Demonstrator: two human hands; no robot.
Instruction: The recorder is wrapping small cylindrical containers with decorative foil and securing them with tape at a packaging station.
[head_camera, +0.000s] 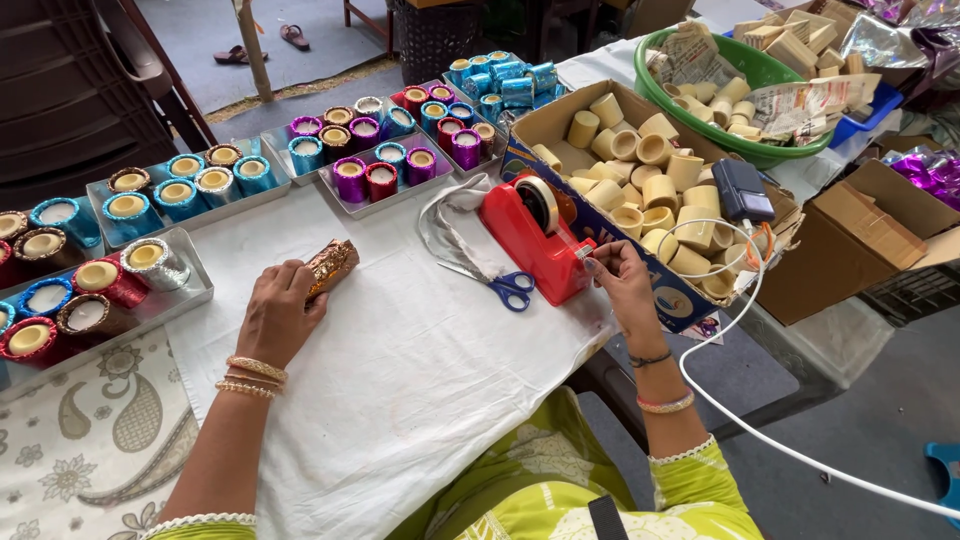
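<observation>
Head view: the left hand (278, 312) was found palm-down on the white cloth (400, 380), fingers closed around a copper foil-wrapped cylindrical cup (331, 265). The right hand (615, 280), wrist raised, was pinched on tape at the red plastic tape dispenser (535, 240), beside blue-handled scissors (510, 290).

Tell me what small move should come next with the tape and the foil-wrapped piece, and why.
Probably pull a short strip off the red tape dispenser and tear it free. The right hand is pinching at the dispenser's cutter end, while the left hand holds a copper foil-wrapped piece on the white cloth, with no tape visible on its wrap.
</observation>
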